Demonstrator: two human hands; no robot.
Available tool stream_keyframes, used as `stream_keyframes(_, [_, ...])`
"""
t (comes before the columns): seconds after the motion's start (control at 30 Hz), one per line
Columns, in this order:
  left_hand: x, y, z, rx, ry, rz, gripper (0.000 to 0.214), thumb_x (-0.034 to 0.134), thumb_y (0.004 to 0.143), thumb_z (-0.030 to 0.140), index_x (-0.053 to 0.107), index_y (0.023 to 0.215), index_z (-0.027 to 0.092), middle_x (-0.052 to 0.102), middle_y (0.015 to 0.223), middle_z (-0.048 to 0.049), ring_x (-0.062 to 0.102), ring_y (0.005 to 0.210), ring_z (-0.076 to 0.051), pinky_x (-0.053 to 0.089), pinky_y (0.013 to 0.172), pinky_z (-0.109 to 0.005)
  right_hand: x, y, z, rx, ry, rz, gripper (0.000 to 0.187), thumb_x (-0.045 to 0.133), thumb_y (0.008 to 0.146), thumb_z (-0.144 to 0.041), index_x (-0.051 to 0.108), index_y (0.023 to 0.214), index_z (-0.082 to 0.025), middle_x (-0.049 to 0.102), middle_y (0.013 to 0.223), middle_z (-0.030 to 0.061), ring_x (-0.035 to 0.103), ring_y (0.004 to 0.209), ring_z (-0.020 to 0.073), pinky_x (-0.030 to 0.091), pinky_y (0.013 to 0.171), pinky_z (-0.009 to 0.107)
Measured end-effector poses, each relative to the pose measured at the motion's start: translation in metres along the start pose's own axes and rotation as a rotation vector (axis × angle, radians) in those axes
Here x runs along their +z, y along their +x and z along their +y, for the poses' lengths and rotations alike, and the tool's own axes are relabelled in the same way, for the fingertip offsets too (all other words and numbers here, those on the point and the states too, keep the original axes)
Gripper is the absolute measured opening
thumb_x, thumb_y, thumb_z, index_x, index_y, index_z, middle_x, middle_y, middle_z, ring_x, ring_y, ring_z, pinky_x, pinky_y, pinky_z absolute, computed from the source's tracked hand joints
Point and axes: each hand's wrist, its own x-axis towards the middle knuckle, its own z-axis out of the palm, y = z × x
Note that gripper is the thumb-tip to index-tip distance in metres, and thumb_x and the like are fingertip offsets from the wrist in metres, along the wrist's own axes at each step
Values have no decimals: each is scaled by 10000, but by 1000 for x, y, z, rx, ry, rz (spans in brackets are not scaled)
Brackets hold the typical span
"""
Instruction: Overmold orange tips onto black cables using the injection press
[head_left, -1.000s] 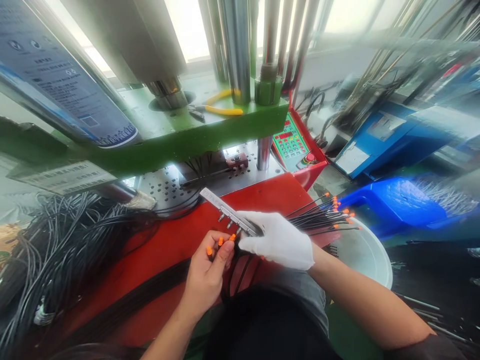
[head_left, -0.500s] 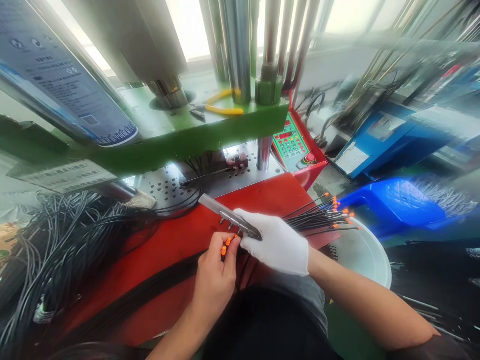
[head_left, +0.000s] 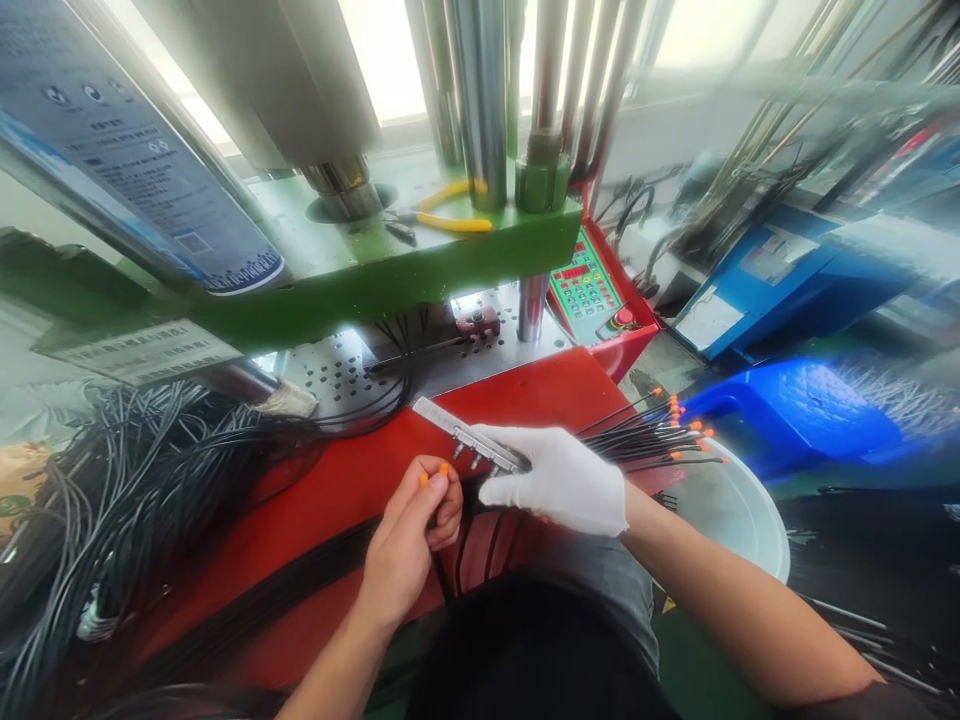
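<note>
My bare left hand (head_left: 411,530) is closed around black cables, with small orange cable ends (head_left: 433,476) poking out between thumb and fingers. To its right, my right hand (head_left: 559,480) in a white glove grips a metal bar (head_left: 466,434) that has several short pins along its lower edge. The bar slants up and left from the glove, apart from the left fingers. Several black cables hang below both hands over the red table (head_left: 555,390). A bundle of black cables with orange ends (head_left: 667,430) lies beyond the gloved hand on the right.
A green press (head_left: 420,255) rises ahead, with yellow-handled pliers (head_left: 454,222) and a spray can (head_left: 180,200) on it. A red control box (head_left: 600,290) stands right of it. Many black cables (head_left: 150,480) heap at the left. A blue stool (head_left: 810,410) and white tub (head_left: 750,500) stand right.
My left hand has moved left and down, away from the bar, with the orange ends still in its fingers. The right hand keeps its hold on the bar; the view has shifted slightly.
</note>
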Motion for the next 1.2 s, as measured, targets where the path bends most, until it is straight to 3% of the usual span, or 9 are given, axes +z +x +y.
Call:
stream_keyframes(0.1, [-1, -3, -2, 46, 81, -12, 190, 489, 936, 357, 495, 926, 168, 337, 644, 41, 264, 522, -55, 190, 464, -198, 1, 0, -1, -27, 23, 29, 625, 690, 744, -241, 509, 1341, -204, 660, 1028, -17, 591, 804, 119, 496, 843, 255])
stream_keyframes(0.43, [-2, -6, 1, 123, 385, 54, 236, 563, 894, 385, 474, 889, 166, 392, 617, 53, 323, 520, -63, 265, 471, -187, 5, -2, 2, -74, 113, -12, 635, 687, 766, -260, 481, 1364, -208, 593, 1270, -6, 572, 1127, 191, 442, 1025, 306])
stream_keyframes(0.6, [1, -5, 3, 104, 451, 64, 240, 565, 884, 393, 488, 866, 167, 391, 603, 54, 320, 518, -70, 270, 476, -189, 7, -3, 2, -85, 51, 9, 617, 679, 776, -290, 488, 1360, -230, 605, 1252, -26, 577, 1129, 185, 450, 1020, 292])
stream_keyframes(0.73, [9, -6, 7, 123, 636, 168, 240, 562, 872, 403, 522, 840, 168, 478, 604, 31, 396, 546, -94, 324, 526, -207, 8, -4, 8, -58, -124, 117, 654, 669, 777, -323, 452, 1389, -245, 606, 1250, -26, 577, 1133, 201, 486, 977, 299])
stream_keyframes(0.9, [16, -5, 6, 146, 819, 258, 234, 548, 867, 424, 560, 873, 191, 494, 575, 33, 428, 534, -117, 331, 522, -220, 6, -5, 13, -119, -255, 154, 633, 635, 804, -299, 432, 1402, -260, 596, 1264, -33, 557, 1167, 191, 446, 1024, 297])
stream_keyframes(1.07, [18, -4, -4, 296, 972, 258, 142, 529, 898, 343, 549, 913, 204, 626, 757, 9, 530, 585, -119, 389, 590, -224, 3, -5, 13, -68, -235, 152, 652, 647, 792, -305, 432, 1403, -229, 610, 1244, -25, 598, 1101, 182, 477, 987, 282])
stream_keyframes(1.2, [18, -2, -8, 402, 1019, 268, 105, 524, 905, 294, 541, 945, 198, 645, 853, -10, 585, 684, -129, 421, 673, -223, 1, -6, 12, -57, -182, 154, 646, 650, 790, -305, 441, 1397, -230, 624, 1221, -25, 617, 1062, 185, 497, 967, 295])
